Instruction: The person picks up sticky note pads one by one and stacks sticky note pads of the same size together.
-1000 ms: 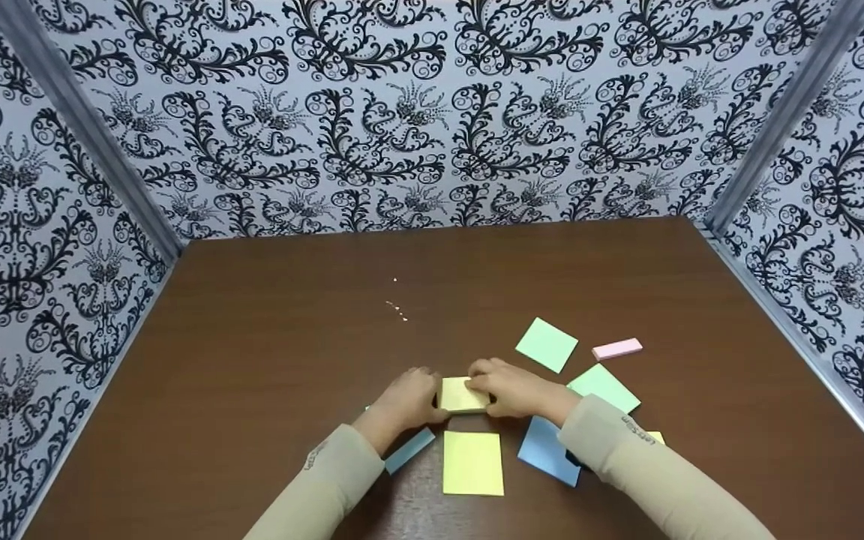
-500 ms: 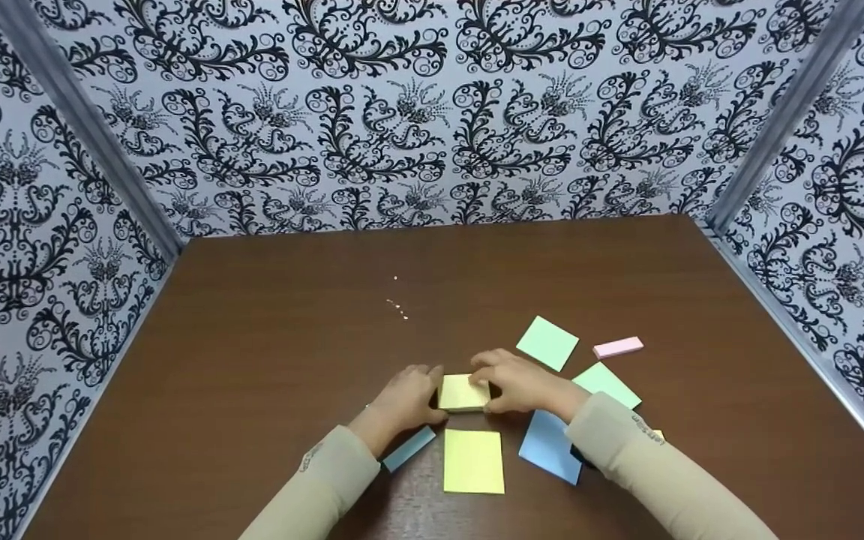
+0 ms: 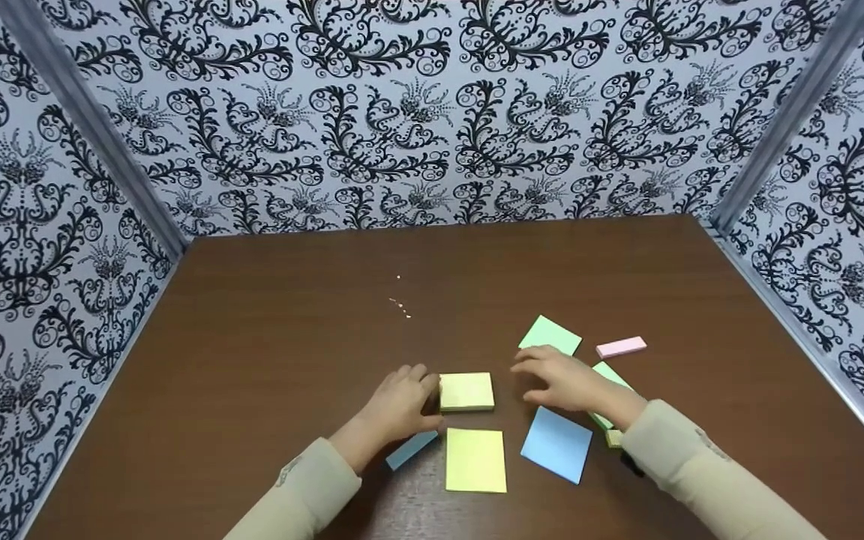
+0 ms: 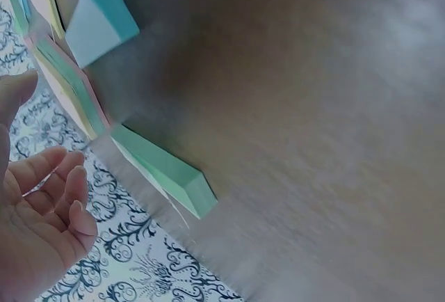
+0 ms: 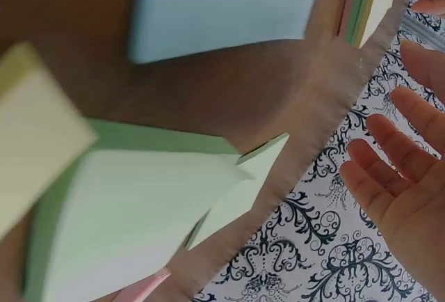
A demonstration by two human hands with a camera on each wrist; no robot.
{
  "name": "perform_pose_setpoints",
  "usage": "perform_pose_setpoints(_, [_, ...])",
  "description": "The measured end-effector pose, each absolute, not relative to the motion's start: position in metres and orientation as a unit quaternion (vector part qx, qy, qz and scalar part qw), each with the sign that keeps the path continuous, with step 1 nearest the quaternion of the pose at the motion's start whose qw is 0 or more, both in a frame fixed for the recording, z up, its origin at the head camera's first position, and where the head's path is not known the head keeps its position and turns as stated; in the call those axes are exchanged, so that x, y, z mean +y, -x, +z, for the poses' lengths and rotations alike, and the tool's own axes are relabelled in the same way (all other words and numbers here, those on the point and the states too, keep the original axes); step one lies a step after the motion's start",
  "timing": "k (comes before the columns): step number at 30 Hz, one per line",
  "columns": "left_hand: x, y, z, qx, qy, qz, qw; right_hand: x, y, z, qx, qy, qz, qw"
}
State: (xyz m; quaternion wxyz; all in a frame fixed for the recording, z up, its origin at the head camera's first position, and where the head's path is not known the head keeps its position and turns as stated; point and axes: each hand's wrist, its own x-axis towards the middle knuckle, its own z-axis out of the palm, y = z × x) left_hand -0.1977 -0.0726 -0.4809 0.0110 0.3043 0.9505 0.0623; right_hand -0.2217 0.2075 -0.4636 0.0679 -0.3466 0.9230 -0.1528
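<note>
A stack of sticky note pads (image 3: 466,391), yellow on top, lies flat at mid-table; its side shows green and pink layers in the right wrist view. My left hand (image 3: 396,405) is just left of the stack, its fingers loosely bent and holding nothing; whether a fingertip touches the stack I cannot tell. Apart from the stack, to its right, my right hand (image 3: 571,381) hovers with relaxed fingers and nothing in them. It partly covers two green sticky note pads (image 3: 552,335). A narrow blue pad (image 3: 412,450) lies below my left hand.
Nearer me lie a square yellow pad (image 3: 475,460) and a square blue pad (image 3: 556,445). A narrow pink pad (image 3: 621,346) sits to the right, a small yellow pad (image 3: 615,438) by my right cuff. A narrow green pad (image 4: 167,170) shows in the left wrist view.
My right hand has let go of the stack's right side and moved right. My left hand has loosened and drawn slightly left. The stack has stayed in place.
</note>
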Motion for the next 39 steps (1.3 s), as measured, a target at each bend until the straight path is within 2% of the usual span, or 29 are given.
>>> perform_pose_setpoints(7, [-0.07,0.18,-0.484,0.937,-0.349,0.024,-0.021,0.22,0.203,-0.469,0.917,0.36,-0.146,0.086])
perform_pose_setpoints(10, [-0.067,0.172,-0.485,0.93,-0.366,0.011,-0.012,0.225,0.195,-0.471,0.917,0.369,-0.13,0.079])
perform_pose_setpoints(16, [-0.063,0.162,-0.489,0.919,-0.394,-0.013,0.026,0.232,0.182,-0.476,0.92,0.387,-0.057,0.025])
perform_pose_setpoints(22, [-0.061,0.158,-0.493,0.914,-0.402,-0.017,0.049,0.232,0.17,-0.484,0.923,0.385,-0.007,0.016])
perform_pose_setpoints(27, [-0.059,0.159,-0.495,0.911,-0.411,-0.025,0.03,0.231,0.164,-0.485,0.927,0.374,-0.004,0.035])
perform_pose_setpoints(39, [-0.054,0.161,-0.501,0.915,-0.401,-0.045,-0.003,0.226,0.158,-0.48,0.925,0.377,0.022,0.037])
